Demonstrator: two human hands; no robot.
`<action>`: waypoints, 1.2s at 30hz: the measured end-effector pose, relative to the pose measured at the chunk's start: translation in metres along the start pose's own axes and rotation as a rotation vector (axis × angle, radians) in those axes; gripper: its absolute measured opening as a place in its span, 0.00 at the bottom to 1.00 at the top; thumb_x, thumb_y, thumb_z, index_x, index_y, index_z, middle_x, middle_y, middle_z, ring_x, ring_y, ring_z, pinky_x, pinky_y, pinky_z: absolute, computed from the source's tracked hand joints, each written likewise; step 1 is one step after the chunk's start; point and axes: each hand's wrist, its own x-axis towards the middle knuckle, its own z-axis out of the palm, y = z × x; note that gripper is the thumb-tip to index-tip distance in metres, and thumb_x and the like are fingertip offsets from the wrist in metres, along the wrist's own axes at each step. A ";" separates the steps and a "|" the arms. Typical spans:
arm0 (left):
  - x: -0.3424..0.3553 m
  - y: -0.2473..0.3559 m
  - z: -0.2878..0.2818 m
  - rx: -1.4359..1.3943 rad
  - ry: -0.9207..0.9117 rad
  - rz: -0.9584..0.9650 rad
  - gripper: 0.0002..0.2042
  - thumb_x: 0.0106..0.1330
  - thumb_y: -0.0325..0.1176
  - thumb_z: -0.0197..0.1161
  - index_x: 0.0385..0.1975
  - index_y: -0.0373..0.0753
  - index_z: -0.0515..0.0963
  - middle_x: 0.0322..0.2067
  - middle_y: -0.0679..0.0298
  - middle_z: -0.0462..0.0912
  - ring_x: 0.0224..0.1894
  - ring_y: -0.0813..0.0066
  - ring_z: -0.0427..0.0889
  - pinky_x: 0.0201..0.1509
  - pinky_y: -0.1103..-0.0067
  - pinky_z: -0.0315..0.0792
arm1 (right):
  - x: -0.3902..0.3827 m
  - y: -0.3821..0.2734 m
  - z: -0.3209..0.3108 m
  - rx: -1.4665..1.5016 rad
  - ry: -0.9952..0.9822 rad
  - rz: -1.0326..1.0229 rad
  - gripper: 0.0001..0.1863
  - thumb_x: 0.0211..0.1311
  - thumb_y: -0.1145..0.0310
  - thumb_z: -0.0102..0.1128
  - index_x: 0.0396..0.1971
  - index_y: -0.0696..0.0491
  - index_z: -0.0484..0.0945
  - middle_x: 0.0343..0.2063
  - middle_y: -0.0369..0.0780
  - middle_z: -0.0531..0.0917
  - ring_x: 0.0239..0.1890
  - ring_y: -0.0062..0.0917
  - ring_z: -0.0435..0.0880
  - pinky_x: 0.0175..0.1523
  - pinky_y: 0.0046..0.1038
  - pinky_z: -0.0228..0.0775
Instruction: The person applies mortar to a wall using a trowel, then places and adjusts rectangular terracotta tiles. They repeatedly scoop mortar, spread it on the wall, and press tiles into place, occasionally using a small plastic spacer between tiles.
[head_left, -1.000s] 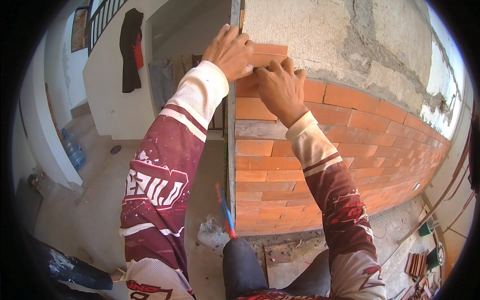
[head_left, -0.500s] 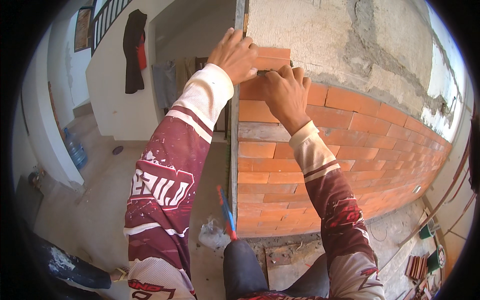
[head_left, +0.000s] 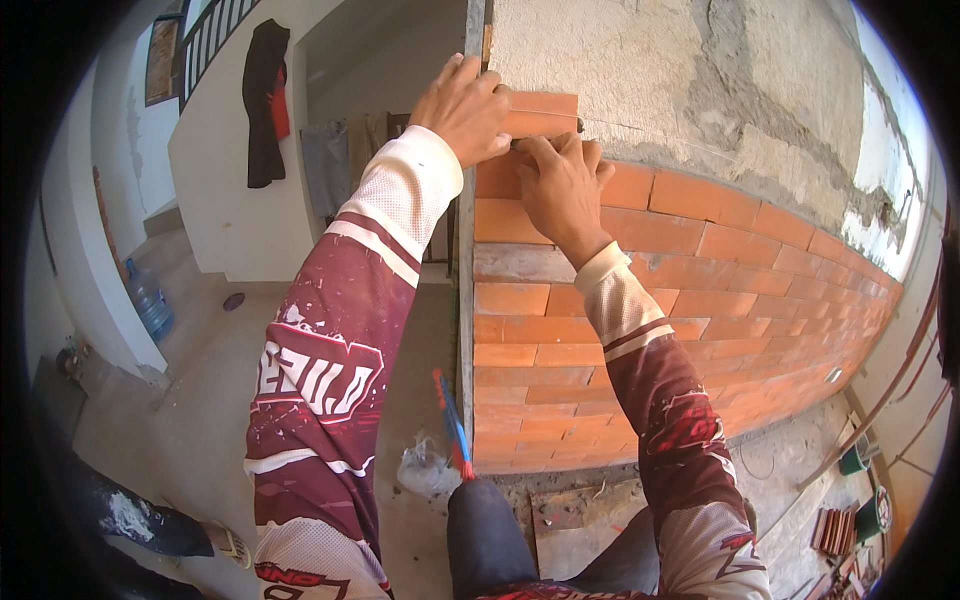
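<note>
An orange brick tile (head_left: 545, 112) sits at the top left end of the brick-faced wall (head_left: 700, 240), against the rough plaster. My left hand (head_left: 462, 110) is closed around its left end, with the fingers bent over the upright edge strip (head_left: 468, 215) and the thumb below. Just under the tile, my right hand (head_left: 566, 190) is closed in a pinch beside the left thumb. A small dark piece shows at its fingertips; its kind is hidden by the fingers. Another small dark bit (head_left: 580, 125) sits at the tile's right end, where a thin line (head_left: 640, 132) runs rightward across the plaster.
A blue-and-red stick-like tool (head_left: 452, 420) leans by the wall's foot, next to a clear plastic bag (head_left: 428, 468). Stacked tiles (head_left: 832, 532) and green buckets (head_left: 874, 513) stand at lower right. Another person's leg (head_left: 150, 520) is at lower left. A blue water jug (head_left: 150, 300) stands farther back.
My right hand has shifted slightly left along the tile's lower edge, closer to the left thumb. The left hand keeps its place on the tile. The other person's foot has moved slightly left.
</note>
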 end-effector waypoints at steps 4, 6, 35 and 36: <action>0.002 0.000 -0.003 0.020 -0.035 0.010 0.23 0.51 0.43 0.70 0.45 0.38 0.81 0.42 0.61 0.81 0.54 0.58 0.71 0.66 0.68 0.64 | 0.003 -0.008 -0.003 -0.080 0.042 0.022 0.12 0.58 0.61 0.61 0.42 0.43 0.83 0.39 0.36 0.76 0.48 0.35 0.67 0.52 0.41 0.51; 0.003 0.001 -0.007 0.023 -0.049 0.005 0.23 0.51 0.43 0.69 0.46 0.38 0.81 0.43 0.61 0.81 0.54 0.58 0.71 0.66 0.68 0.64 | 0.003 -0.008 -0.003 -0.115 0.075 0.016 0.11 0.57 0.60 0.62 0.39 0.43 0.85 0.38 0.35 0.76 0.48 0.35 0.67 0.52 0.41 0.51; 0.005 -0.001 -0.008 0.048 -0.050 0.008 0.23 0.53 0.44 0.70 0.47 0.38 0.80 0.42 0.61 0.81 0.53 0.59 0.72 0.68 0.67 0.62 | 0.003 -0.013 0.004 0.067 0.099 0.021 0.11 0.52 0.58 0.66 0.36 0.43 0.86 0.41 0.40 0.73 0.50 0.39 0.65 0.54 0.43 0.50; 0.006 -0.001 -0.007 0.051 -0.042 0.012 0.23 0.53 0.44 0.70 0.47 0.38 0.80 0.42 0.61 0.81 0.53 0.59 0.72 0.67 0.67 0.62 | 0.003 -0.012 0.005 0.068 0.112 0.028 0.11 0.52 0.58 0.67 0.36 0.42 0.86 0.40 0.40 0.73 0.49 0.38 0.65 0.53 0.43 0.50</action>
